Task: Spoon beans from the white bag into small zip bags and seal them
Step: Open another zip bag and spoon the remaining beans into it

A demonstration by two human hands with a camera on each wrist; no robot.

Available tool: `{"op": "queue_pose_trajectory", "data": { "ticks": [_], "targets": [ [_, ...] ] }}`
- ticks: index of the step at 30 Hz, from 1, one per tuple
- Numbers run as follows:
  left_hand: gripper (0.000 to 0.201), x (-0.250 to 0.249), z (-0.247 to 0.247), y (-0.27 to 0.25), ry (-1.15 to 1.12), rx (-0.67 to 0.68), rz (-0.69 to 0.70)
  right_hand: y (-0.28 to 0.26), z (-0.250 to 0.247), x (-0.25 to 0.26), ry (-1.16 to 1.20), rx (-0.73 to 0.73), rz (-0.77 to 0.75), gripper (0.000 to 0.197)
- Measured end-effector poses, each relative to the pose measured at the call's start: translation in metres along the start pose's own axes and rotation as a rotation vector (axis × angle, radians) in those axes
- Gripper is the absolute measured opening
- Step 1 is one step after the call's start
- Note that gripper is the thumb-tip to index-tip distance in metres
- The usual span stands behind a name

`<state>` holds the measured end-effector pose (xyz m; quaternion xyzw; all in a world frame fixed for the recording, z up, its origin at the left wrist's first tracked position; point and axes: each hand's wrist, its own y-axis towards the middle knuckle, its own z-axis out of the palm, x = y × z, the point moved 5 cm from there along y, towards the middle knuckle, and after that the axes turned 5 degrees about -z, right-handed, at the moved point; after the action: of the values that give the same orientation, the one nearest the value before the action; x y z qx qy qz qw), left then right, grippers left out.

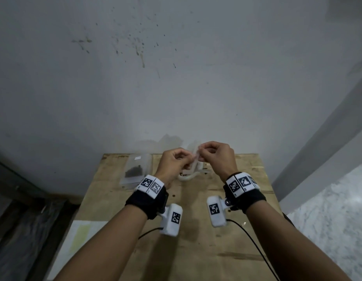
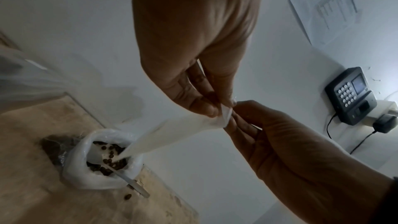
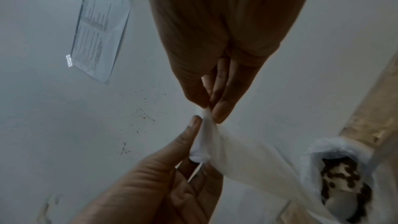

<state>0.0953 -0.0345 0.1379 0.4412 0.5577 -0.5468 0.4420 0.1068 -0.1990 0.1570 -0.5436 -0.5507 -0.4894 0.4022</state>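
Both hands are raised over the far end of the wooden table (image 1: 216,250). My left hand (image 1: 187,158) and right hand (image 1: 202,154) each pinch the top edge of a small clear zip bag (image 1: 195,159), which hangs slack between them. In the left wrist view the left hand (image 2: 217,110) pinches the zip bag (image 2: 183,134) beside the right hand (image 2: 234,117). Below it stands the open white bag (image 2: 96,180) with brown beans (image 2: 107,161) and a white spoon (image 2: 135,185) inside. From the right wrist, the right hand (image 3: 210,108) and left hand (image 3: 198,140) hold the zip bag (image 3: 241,152) above the white bag (image 3: 344,147).
A zip bag holding dark beans (image 1: 135,169) lies at the table's far left corner. One loose bean (image 2: 127,197) sits beside the spoon handle. The wall (image 1: 176,78) rises right behind the table, with a keypad device (image 2: 351,96) and a paper sheet (image 3: 99,30) on it. Another sheet (image 1: 82,236) lies near left.
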Motion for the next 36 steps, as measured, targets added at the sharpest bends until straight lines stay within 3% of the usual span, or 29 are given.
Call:
{"op": "queue_pose_trajectory", "data": {
  "ticks": [6,13,19,23,27,33,36],
  "targets": [
    [0.002,-0.004,-0.009,0.025,0.073,-0.071,0.074,0.023,0.013,0.0,-0.099,0.009,-0.021,0.006],
    [0.012,-0.005,-0.015,0.038,0.095,-0.021,0.098,0.03,0.022,0.0,-0.118,0.036,0.0,0.018],
    [0.012,-0.003,-0.013,0.045,0.103,-0.002,0.112,0.039,0.019,0.001,-0.304,0.038,-0.053,0.007],
    [0.009,-0.001,-0.01,0.047,0.069,-0.103,0.12,0.043,0.023,0.003,-0.419,0.075,-0.129,0.008],
    [0.009,-0.006,-0.02,0.047,0.064,-0.294,0.121,0.047,0.013,0.002,-0.501,-0.041,-0.132,0.012],
    [0.013,-0.015,-0.017,0.056,0.39,-0.258,0.272,0.05,0.018,0.003,-0.607,0.001,-0.137,0.012],
    [0.029,-0.02,-0.009,0.057,0.536,-0.221,0.348,0.048,0.025,0.005,-0.642,0.035,-0.192,0.014]
  ]
}}
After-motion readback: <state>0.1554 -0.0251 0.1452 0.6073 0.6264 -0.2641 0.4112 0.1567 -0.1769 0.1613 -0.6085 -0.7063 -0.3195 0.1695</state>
